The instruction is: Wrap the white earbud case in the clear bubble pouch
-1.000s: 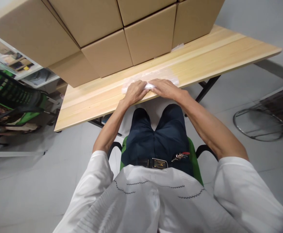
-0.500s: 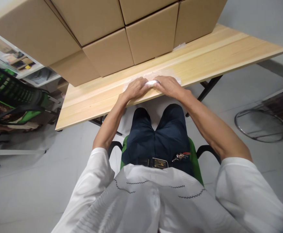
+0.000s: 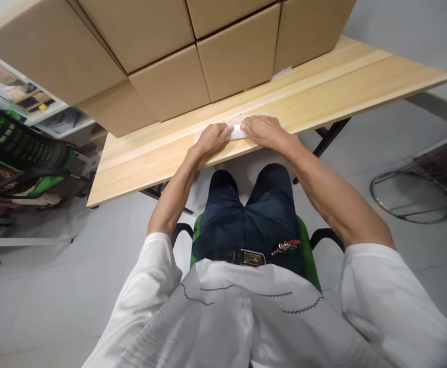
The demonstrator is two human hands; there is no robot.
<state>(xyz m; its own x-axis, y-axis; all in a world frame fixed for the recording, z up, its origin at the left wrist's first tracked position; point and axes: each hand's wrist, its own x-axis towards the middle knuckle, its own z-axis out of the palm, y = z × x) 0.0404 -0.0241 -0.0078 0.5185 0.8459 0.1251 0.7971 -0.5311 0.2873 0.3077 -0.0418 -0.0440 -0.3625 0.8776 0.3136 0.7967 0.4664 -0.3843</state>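
I sit at a light wooden table (image 3: 342,82). My left hand (image 3: 211,140) and my right hand (image 3: 263,131) lie side by side near its front edge. Between and under them is a folded clear plastic bag (image 3: 239,132) that looks whitish. Both hands press down on it with the fingers stretched out flat and the fingertips almost meeting. Most of the bag is hidden under my hands; only a strip between them and small bits at either side show.
Several stacked cardboard boxes (image 3: 192,56) fill the back of the table, just beyond my hands. A green mesh chair (image 3: 24,158) stands on the left. A chrome chair frame (image 3: 410,189) stands on the right. Grey floor lies around.
My hands have flattened from a loose curl to a flat press and slid slightly forward. The plastic bag now looks more compact, with less of it spread on the table.
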